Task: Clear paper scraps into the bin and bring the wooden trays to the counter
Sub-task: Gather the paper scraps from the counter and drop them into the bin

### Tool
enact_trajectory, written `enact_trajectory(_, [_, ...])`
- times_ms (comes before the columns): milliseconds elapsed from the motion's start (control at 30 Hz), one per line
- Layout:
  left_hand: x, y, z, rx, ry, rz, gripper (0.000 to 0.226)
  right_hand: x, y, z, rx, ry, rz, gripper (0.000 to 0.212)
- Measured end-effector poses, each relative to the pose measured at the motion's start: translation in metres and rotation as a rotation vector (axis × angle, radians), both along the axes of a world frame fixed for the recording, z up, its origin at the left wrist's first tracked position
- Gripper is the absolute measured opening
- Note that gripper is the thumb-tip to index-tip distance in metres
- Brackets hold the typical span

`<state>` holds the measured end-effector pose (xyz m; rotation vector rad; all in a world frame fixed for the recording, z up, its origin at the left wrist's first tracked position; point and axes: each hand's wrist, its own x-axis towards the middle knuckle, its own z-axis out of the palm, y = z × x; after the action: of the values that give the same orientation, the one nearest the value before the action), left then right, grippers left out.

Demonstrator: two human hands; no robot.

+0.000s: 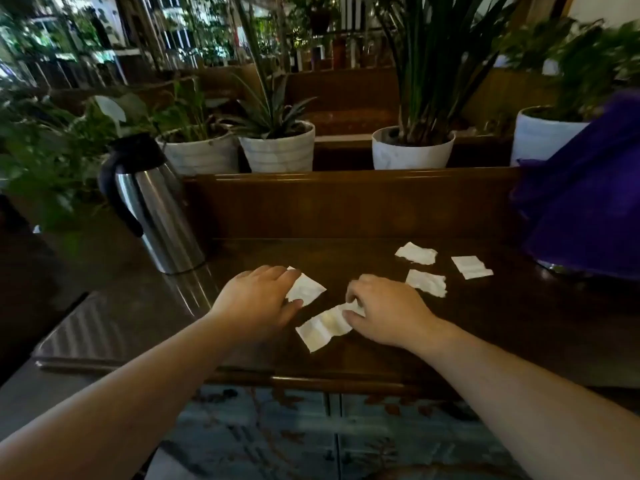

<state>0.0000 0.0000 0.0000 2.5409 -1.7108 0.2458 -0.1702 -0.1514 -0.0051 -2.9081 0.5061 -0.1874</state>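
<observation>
Several white paper scraps lie on a dark wooden table. My left hand rests on one scrap, fingers curled over its left edge. My right hand pinches the right end of a longer scrap between thumb and fingers. Three more scraps lie to the right: one farther back, one just beyond my right hand, and one farthest right. No wooden tray or bin is in view.
A steel thermos jug with a black handle stands at the table's left. A purple bag sits at the right edge. White plant pots line a ledge behind the raised wooden back panel. Patterned blue floor lies below.
</observation>
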Motion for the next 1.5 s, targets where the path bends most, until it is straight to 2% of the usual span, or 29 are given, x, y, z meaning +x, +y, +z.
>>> enact_trajectory(200, [0.04, -0.025, -0.013, 0.042, -0.015, -0.076, 0.048, 0.033, 0.011, -0.015, 0.008, 0.125, -0.057, 0.036])
enact_trajectory(400, [0.068, -0.045, -0.028, 0.164, 0.02, -0.191, 0.045, 0.059, 0.001, -0.018, 0.1, 0.27, -0.063, 0.014])
enact_trajectory(533, [0.078, -0.058, -0.046, 0.214, 0.027, -0.266, 0.046, 0.055, -0.004, -0.025, 0.094, 0.186, -0.06, 0.01])
enact_trajectory(700, [0.081, -0.077, -0.054, 0.153, 0.055, -0.42, 0.025, 0.037, -0.005, -0.033, 0.08, 0.062, -0.115, 0.006])
enact_trajectory(800, [0.076, -0.087, -0.048, 0.057, 0.076, -0.469, 0.024, 0.024, -0.01, -0.026, 0.083, 0.004, -0.173, 0.004])
enact_trajectory(967, [0.044, -0.119, -0.024, -0.074, 0.118, -0.548, 0.022, -0.015, -0.04, 0.003, 0.055, -0.055, -0.273, 0.003])
enact_trajectory(1067, [0.017, -0.142, -0.015, -0.093, 0.123, -0.579, 0.02, -0.046, -0.06, 0.015, 0.082, -0.075, -0.327, 0.01])
enact_trajectory(1167, [-0.011, -0.168, -0.011, -0.112, 0.12, -0.591, 0.02, -0.076, -0.078, 0.016, 0.134, -0.05, -0.362, 0.006])
enact_trajectory(1367, [-0.056, -0.212, -0.018, -0.072, 0.088, -0.605, 0.021, -0.116, -0.119, 0.016, 0.157, -0.042, -0.427, 0.011])
enact_trajectory(1500, [-0.073, -0.231, -0.029, -0.003, 0.096, -0.573, 0.021, -0.134, -0.154, 0.022, 0.115, -0.078, -0.469, 0.008])
